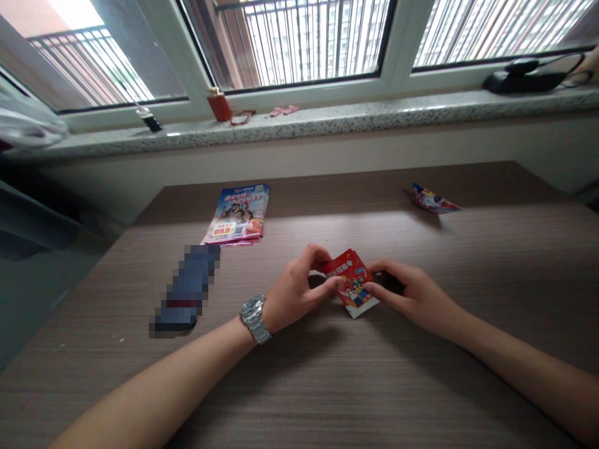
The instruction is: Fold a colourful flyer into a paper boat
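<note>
Between my two hands, just above the table, is a small folded red leaflet [350, 277] with printed cartoon figures and a white lower edge. My left hand [306, 284], with a silver watch [255, 319] on its wrist, pinches the leaflet's left side, thumb on the printed face. On the opposite side my right hand [405, 290] grips it the same way, thumb in front and fingers behind. The fingertips at the back are partly hidden by the paper.
A stack of leaflets [238, 213] lies at the table's back left, with a pixelated dark object [187, 290] in front of it. A folded colourful paper piece [433, 199] stands at the back right. The stone windowsill [337, 121] carries a red object [219, 107] and a black device [524, 78].
</note>
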Motion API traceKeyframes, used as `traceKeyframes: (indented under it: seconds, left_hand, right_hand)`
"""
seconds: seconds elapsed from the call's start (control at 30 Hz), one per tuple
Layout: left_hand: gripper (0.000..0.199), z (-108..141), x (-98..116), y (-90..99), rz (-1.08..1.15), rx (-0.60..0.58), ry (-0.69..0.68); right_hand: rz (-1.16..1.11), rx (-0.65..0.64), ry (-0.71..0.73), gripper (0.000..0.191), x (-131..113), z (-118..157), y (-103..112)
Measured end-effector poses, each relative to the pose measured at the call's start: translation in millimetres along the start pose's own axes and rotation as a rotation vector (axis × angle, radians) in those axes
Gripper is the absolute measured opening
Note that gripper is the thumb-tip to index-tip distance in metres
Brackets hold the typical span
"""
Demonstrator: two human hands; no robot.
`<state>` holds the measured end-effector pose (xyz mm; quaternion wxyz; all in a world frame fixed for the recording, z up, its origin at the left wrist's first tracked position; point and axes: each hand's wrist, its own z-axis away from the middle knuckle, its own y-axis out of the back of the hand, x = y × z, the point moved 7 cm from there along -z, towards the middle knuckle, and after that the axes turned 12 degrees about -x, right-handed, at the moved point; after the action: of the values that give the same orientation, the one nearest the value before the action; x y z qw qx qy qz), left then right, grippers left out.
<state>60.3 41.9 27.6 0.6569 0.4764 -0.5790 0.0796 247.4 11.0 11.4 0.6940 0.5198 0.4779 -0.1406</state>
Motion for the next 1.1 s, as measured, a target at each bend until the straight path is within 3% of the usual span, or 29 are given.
traceKeyframes:
  seconds: [0.1, 0.2, 0.27, 0.4, 0.53, 1.1]
  left_hand:
    - [0.027, 0, -2, 2.6, 0.131, 0.021, 0.019]
    - [0.039, 0, -1, -1.6, 0.178, -0.052, 0.004]
    - [0.036, 0, -1, -4.9, 0.179, -0.095, -0.005]
    - [0.027, 1, -6, -6.4, 0.223, -0.078, 0.047]
    - [0.03, 1, -9, -7.3, 0.285, -0.068, 0.078]
    - [0.035, 1, -16, -8.4, 0.388, -0.11, 0.122]
  right_hand:
    - [-0.058, -0.009, -0.02, 0.026, -2, 2, 0]
    - [-0.01, -0.031, 0.052, 0.03, -7, 3, 0]
    - [0.016, -0.033, 0.065, 0.031, -6, 5, 0]
    - [-0.104, 0.02, -0.058, 0.035, 6, 6, 3]
    - [-0.176, 0.05, -0.153, 0.037, 11, 7, 3]
    - [-0.179, 0.111, -0.17, 0.031, 12, 7, 7]
